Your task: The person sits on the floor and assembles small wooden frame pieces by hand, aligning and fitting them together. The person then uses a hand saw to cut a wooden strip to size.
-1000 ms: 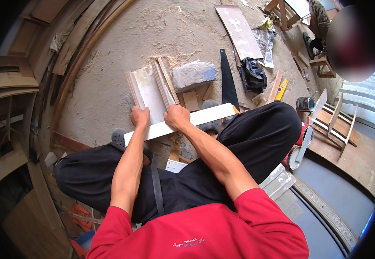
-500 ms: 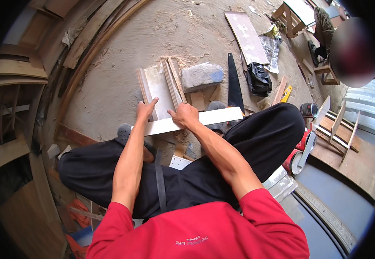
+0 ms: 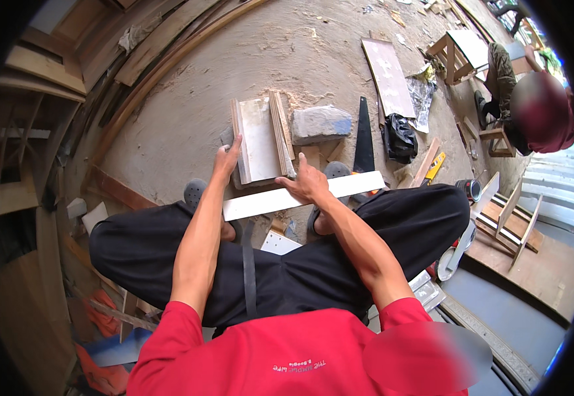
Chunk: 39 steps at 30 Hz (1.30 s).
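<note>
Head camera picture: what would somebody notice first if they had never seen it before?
First the long white wooden strip lying across the person's black-trousered knees, with the right hand pressed on it. Just beyond, on the dusty floor, the left hand touches a small pale wooden frame with raised side slats. Right of that lie a grey stone block and a black-bladed handsaw.

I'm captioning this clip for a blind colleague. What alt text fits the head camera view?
A seated person in a red shirt reaches over a dusty floor: the left hand touches a pale board edged with wooden strips, and the right hand presses on a long white plank. A stone block and handsaw lie beyond.
</note>
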Available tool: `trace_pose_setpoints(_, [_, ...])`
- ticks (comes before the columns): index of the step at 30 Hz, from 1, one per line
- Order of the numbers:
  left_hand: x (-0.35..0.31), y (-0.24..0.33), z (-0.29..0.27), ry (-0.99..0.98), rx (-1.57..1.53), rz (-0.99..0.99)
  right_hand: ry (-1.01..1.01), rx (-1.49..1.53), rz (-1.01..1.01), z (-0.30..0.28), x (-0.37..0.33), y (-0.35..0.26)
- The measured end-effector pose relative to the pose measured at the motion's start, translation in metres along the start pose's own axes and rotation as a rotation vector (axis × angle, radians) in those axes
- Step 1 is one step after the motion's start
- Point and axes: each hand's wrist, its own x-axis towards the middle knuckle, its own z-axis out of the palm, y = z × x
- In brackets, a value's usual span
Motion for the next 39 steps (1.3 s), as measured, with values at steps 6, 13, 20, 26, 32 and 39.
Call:
trace_pose_setpoints(6, [-0.022, 0.001, -0.013, 0.048, -0.096, -0.034, -0.017, -0.03, -0.037, 0.002, -0.021, 0.021])
trace_pose_setpoints(13, [-0.028, -0.035, 0.002, 0.043, -0.229, -0.104, -0.112, -0.116, 0.034, 0.015, -0.026, 0.036])
trace_pose_setpoints(20, [-0.026, -0.079, 0.01, -0.011, -0.351, -0.425, -0.067, -0.13, -0.088, 0.03, -0.008, 0.029])
trace_pose_setpoints(26, [-0.046, -0.049, 0.021, -0.15, -0.734, -0.618, -0.04, -0.12, -0.077, 0.042, 0.007, 0.025])
trace_pose_setpoints(32, [-0.036, -0.059, 0.025, -0.148, -1.018, -0.673, -0.033, -0.066, -0.042, 0.038, 0.012, 0.004])
trace_pose_setpoints(39, [-0.037, -0.057, 0.029, -0.131, -1.128, -0.591, -0.013, -0.08, -0.014, 0.036, 0.014, -0.008])
